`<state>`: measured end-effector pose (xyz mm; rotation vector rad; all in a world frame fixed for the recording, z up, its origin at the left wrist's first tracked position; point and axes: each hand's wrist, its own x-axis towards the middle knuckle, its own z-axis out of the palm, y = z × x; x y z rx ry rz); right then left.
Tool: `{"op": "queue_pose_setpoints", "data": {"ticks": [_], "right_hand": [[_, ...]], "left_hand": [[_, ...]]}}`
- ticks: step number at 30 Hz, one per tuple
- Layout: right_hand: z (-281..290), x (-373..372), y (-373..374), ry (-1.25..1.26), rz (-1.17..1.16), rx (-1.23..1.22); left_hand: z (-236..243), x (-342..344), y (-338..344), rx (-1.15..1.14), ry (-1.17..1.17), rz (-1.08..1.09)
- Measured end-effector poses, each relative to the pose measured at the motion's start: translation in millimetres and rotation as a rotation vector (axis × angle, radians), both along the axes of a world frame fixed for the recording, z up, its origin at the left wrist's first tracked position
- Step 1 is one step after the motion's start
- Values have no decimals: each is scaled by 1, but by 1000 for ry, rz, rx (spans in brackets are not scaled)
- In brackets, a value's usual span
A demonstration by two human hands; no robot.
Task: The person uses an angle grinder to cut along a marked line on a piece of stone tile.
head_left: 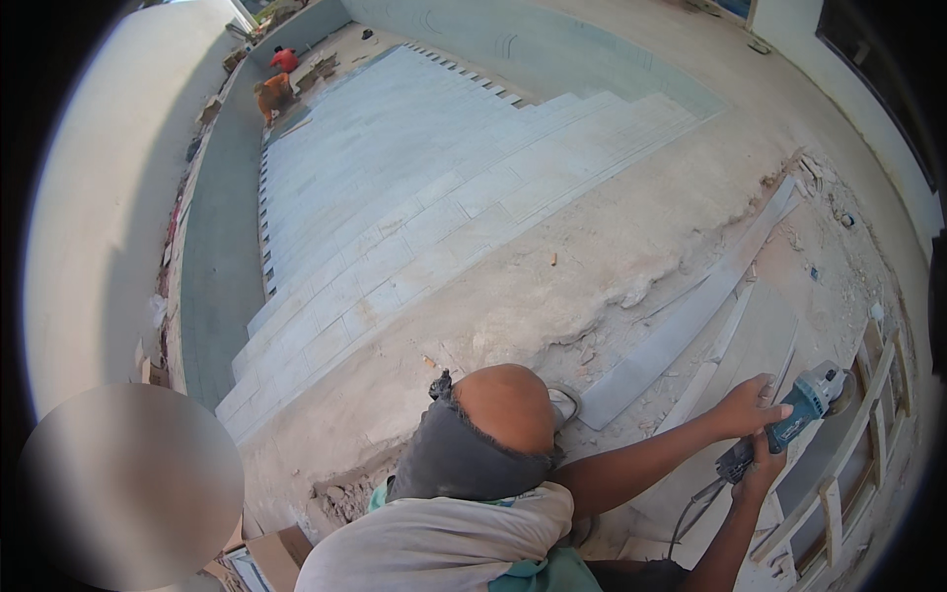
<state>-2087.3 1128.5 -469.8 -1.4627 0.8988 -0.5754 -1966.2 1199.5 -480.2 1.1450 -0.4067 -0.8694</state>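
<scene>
Off to the right, a teal and black angle grinder [795,420] with a silver head is in both hands. My right hand [762,466] wraps the rear of its body, near the cord [691,515]. My left hand [748,407] closes against the body closer to the head, thumb along its side. The disc [841,393] faces away at the far end and shows only partly. Beneath and beside the grinder are a slatted wooden frame [834,518] and pale tile pieces [715,380]. A long grey strip [681,340] lies on the rubble left of my hands.
My bent knee [503,409] is in front. Beyond a broken concrete edge [592,331], tiled steps [395,276] lead down into a tiled basin [375,148]. Two people, one in orange [273,96] and one in red [285,59], crouch far left. A cardboard box [281,557] stands lower left.
</scene>
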Motion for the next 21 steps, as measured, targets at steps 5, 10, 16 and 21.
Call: {"op": "queue_pose_setpoints", "data": {"ticks": [5, 10, 16, 21], "right_hand": [[5, 31, -30, 126, -205, 112], [-8, 45, -46, 147, -198, 116], [16, 8, -34, 157, -212, 101], [13, 18, -34, 168, -272, 19]], "left_hand": [[-26, -34, 24, 288, -71, -61], [-44, -40, 31, 259, -83, -23], [-28, -71, 19, 224, 190, -107], [-27, -77, 13, 240, 373, 4]]}}
